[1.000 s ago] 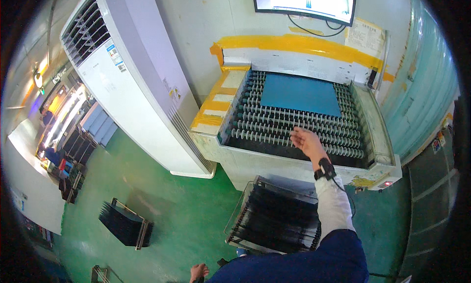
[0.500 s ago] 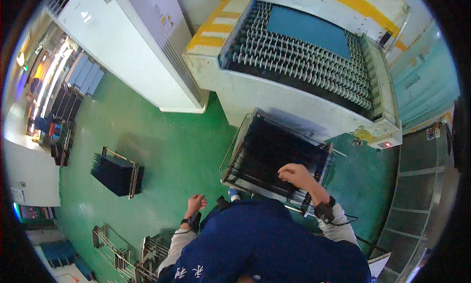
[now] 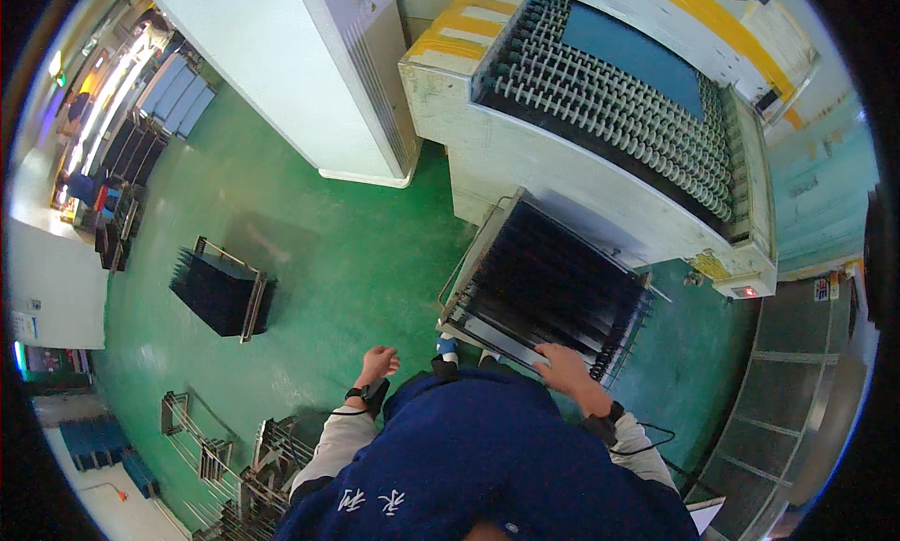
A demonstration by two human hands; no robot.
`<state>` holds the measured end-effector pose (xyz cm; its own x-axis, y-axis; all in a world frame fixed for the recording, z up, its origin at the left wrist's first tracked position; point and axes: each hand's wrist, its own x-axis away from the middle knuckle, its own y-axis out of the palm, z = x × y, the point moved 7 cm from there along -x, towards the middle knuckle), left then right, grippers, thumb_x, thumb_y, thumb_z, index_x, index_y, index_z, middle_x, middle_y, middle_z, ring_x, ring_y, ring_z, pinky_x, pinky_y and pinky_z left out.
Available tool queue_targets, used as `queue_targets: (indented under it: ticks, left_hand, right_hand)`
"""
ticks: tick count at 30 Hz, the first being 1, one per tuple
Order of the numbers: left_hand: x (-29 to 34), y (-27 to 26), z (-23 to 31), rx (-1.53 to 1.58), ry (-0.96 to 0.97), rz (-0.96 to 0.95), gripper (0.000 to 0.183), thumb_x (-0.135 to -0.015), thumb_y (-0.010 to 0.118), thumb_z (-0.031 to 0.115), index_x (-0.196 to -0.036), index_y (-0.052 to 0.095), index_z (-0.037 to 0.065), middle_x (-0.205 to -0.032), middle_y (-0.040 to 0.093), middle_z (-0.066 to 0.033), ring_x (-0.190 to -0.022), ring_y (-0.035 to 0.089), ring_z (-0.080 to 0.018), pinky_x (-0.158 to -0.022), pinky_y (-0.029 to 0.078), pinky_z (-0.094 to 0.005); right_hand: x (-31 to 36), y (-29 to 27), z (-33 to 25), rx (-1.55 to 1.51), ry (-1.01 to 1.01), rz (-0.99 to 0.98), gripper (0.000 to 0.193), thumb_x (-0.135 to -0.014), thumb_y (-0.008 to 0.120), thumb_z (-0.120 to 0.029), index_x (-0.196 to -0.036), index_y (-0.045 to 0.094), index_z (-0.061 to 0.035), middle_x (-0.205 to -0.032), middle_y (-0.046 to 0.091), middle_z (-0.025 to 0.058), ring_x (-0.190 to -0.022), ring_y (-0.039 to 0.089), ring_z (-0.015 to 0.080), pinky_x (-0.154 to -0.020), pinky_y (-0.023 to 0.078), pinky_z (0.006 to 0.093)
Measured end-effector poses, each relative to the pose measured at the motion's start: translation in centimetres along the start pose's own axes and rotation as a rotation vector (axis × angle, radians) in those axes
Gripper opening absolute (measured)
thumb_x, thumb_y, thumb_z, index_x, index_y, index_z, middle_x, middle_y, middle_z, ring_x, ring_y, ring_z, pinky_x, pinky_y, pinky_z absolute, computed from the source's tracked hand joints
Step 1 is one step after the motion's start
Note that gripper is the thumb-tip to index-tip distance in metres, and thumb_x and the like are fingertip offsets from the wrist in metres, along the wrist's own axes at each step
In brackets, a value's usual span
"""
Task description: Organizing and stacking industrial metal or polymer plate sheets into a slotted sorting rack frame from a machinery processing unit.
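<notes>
In front of me stands a metal rack [image 3: 457, 293] filled with dark, thin panels [image 3: 553, 277] set on edge in close rows. My right hand [image 3: 564, 368] is at the rack's near edge, fingers curled; what they hold, if anything, is hidden. Off to the left of the rack, my left hand [image 3: 379, 363] hangs above the green floor, loosely closed with nothing visible in it. Just behind the rack is a white machine [image 3: 562, 175] with rows of pale roller discs [image 3: 600, 110]. A flat blue panel [image 3: 633, 53] lies on the far rollers.
A smaller rack of dark panels [image 3: 220, 293] stands on the floor [image 3: 319, 260] at left. Empty metal racks [image 3: 253, 475] are at lower left. A tall white cabinet [image 3: 309, 82] stands beside the machine; a grey metal cabinet [image 3: 778, 391] is at right.
My right hand has drawn back from above the panels to the rack's near edge. The view has shifted. My left hand stays beside my body, still curled.
</notes>
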<state>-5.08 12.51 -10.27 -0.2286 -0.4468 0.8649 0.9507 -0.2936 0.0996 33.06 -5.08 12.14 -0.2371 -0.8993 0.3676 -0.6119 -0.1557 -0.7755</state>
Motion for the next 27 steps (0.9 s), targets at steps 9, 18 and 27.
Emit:
queue_targets:
  ticks: [9,18,27]
  left_hand:
    - [0.5,-1.7,-0.6,0.036,0.020,0.021,0.016,-0.081,0.059,0.012,-0.089,0.053,0.000,-0.064,0.055,-0.0062,-0.048,0.052,-0.0147,-0.040,0.040,-0.0269]
    - [-2.6,-4.7,-5.3,0.014,-0.068,0.004,0.014,-0.085,0.057,0.014,-0.088,0.049,0.003,-0.062,0.051,-0.0058,-0.047,0.050,-0.0163,-0.040,0.039,-0.0283]
    - [-0.5,-2.4,-1.4,-0.190,0.024,0.095,0.020,-0.080,0.060,0.018,-0.091,0.053,0.002,-0.066,0.058,-0.0053,-0.049,0.056,-0.0159,-0.042,0.046,-0.0289]
  right_hand:
    - [-1.6,2.7,-0.6,0.356,0.050,-0.069,0.019,-0.077,0.058,-0.020,-0.087,0.055,-0.0037,-0.081,0.061,0.0165,-0.076,0.060,0.0336,-0.064,0.048,0.0453]
    - [-1.6,4.5,1.2,0.195,0.090,0.053,0.017,-0.079,0.055,-0.018,-0.083,0.059,-0.0025,-0.082,0.062,0.0179,-0.080,0.059,0.0359,-0.070,0.046,0.0460]
    - [-0.2,-4.0,-3.8,0.199,-0.006,0.147,0.017,-0.079,0.055,-0.020,-0.079,0.059,-0.0032,-0.075,0.061,0.0161,-0.074,0.059,0.0348,-0.064,0.045,0.0456]
